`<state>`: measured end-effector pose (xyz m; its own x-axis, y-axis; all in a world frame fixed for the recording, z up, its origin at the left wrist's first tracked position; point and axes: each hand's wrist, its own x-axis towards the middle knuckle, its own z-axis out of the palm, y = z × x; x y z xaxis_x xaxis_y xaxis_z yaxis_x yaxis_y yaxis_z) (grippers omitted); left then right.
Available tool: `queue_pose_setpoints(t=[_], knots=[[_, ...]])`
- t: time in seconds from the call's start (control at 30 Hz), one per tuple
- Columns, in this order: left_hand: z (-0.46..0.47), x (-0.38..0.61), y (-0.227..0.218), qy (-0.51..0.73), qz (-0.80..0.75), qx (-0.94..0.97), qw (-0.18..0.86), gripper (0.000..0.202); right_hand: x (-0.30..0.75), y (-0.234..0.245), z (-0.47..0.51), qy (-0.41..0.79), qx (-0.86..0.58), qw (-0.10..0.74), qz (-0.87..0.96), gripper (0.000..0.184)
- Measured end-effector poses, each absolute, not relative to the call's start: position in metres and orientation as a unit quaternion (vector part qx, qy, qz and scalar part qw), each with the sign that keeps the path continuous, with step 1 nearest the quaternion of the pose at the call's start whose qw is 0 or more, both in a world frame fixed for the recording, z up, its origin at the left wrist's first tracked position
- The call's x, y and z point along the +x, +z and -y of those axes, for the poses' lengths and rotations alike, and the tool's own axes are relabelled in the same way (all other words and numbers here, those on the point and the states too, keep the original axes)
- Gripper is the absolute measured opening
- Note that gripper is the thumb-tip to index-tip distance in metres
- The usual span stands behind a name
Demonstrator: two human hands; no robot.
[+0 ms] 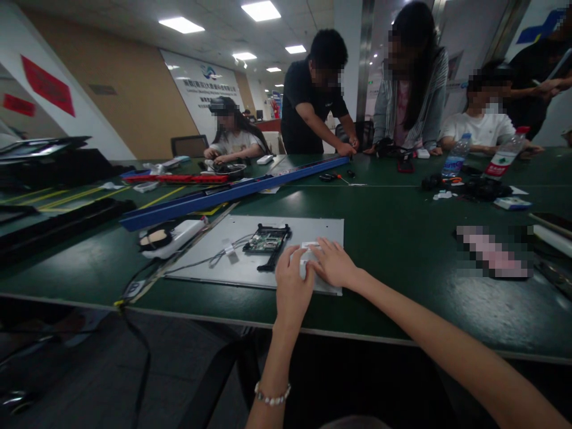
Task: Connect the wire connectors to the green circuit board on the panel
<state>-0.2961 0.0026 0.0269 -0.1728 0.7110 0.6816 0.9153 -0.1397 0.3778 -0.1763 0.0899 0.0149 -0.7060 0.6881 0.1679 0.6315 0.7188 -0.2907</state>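
A flat silver-grey metal panel lies on the green table before me. On it sits a green circuit board in a black frame, with grey cables running off to the left. My left hand rests at the panel's right part, beside the black frame, its fingers bent but apart. My right hand lies next to it with fingers stretched out over the panel, over or touching a white label. The two hands meet near the thumbs and partly cover the label. I see nothing gripped in either hand.
A long blue bar lies diagonally behind the panel. To the left is a white device with a black strap. A phone and bottles are on the right. Several people sit or stand across the table.
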Motion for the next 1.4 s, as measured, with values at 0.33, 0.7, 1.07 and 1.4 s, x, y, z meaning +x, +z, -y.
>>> queue_pose_setpoints(t=[0.33,0.7,1.07,1.4], knots=[[-0.037,-0.392,0.028,-0.075,0.81,-0.57,0.113,0.065,-0.174,0.02,-0.09,0.145,-0.358,0.119,0.915,0.06],[-0.109,-0.419,0.038,-0.048,0.846,-0.518,0.114,0.066,-0.176,0.015,-0.093,0.129,-0.365,0.126,0.913,0.06],[-0.086,-0.461,0.066,-0.052,0.822,-0.548,0.147,0.052,-0.172,0.019,-0.093,0.144,-0.357,0.122,0.915,0.06],[-0.082,-0.528,0.074,-0.008,0.844,-0.522,0.122,0.034,-0.174,0.016,-0.093,0.141,-0.357,0.124,0.915,0.06]])
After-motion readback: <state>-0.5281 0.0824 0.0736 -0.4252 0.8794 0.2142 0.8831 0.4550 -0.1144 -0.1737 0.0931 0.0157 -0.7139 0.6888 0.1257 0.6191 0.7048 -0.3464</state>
